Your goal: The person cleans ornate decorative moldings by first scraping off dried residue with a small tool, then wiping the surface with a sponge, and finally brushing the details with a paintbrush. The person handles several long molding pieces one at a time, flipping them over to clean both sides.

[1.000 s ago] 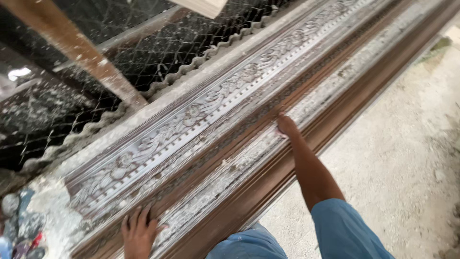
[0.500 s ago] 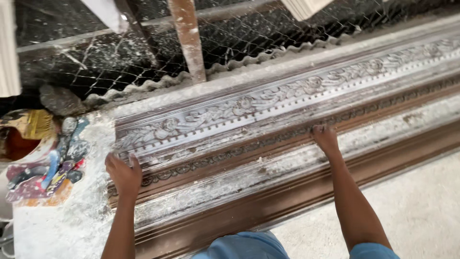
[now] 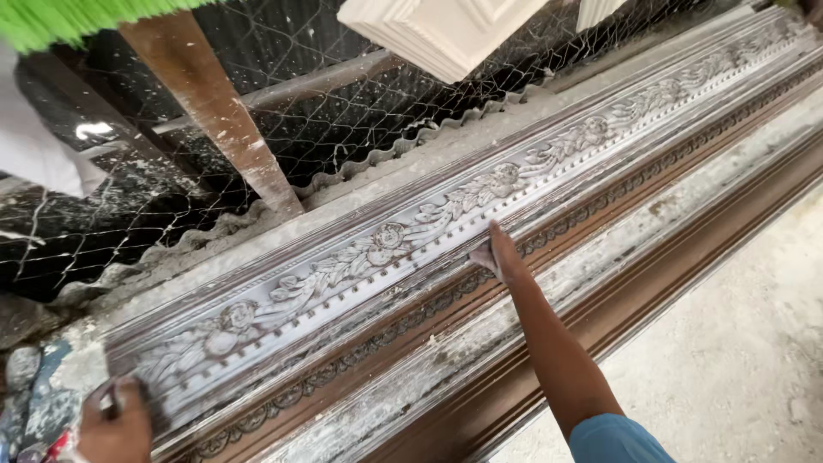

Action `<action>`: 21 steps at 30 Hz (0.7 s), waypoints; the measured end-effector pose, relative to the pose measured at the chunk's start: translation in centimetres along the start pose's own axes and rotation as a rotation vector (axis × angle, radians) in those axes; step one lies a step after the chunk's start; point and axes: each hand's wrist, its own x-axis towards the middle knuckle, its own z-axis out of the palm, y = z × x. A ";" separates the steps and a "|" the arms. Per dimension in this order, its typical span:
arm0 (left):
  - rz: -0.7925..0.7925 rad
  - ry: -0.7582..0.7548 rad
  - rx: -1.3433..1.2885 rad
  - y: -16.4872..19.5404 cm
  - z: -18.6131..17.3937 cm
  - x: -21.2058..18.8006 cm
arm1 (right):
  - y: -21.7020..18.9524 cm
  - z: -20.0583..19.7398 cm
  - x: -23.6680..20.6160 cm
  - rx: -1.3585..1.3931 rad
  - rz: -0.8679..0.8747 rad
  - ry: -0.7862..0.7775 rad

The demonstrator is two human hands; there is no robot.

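Observation:
A long brown moulding form (image 3: 600, 223) with a carved floral band, smeared with white plaster, runs from lower left to upper right. My right hand (image 3: 497, 255) presses on it just below the floral band, fingers together, with something pale showing under the fingertips. My left hand (image 3: 116, 424) is at the form's left end, at the bottom edge of view, fingers curled over that end. Part of this hand is cut off by the frame.
Behind the form run a corrugated sheet edge (image 3: 403, 141) and wire mesh (image 3: 343, 103) with a leaning wooden post (image 3: 214, 111). White plaster castings (image 3: 437, 30) hang above. Green bristles (image 3: 69, 17) show top left. Stained clutter (image 3: 30, 403) lies bottom left; concrete floor (image 3: 737, 343) is right.
My right hand has moved up from the lower bands onto the edge of the floral band. My left hand has slid toward the form's left end. The view has swung and tilted.

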 end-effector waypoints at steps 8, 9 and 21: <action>0.054 -0.190 0.772 -0.9 1.8 6.5 | -4.1 2.7 2.0 0.088 -0.525 -0.105; 0.050 -0.254 0.808 -0.4 2.0 8.1 | -5.4 3.5 2.5 0.039 -0.551 -0.096; 0.610 -0.453 0.725 16.8 3.9 14.7 | -15.5 15.6 11.2 -0.272 -0.623 0.050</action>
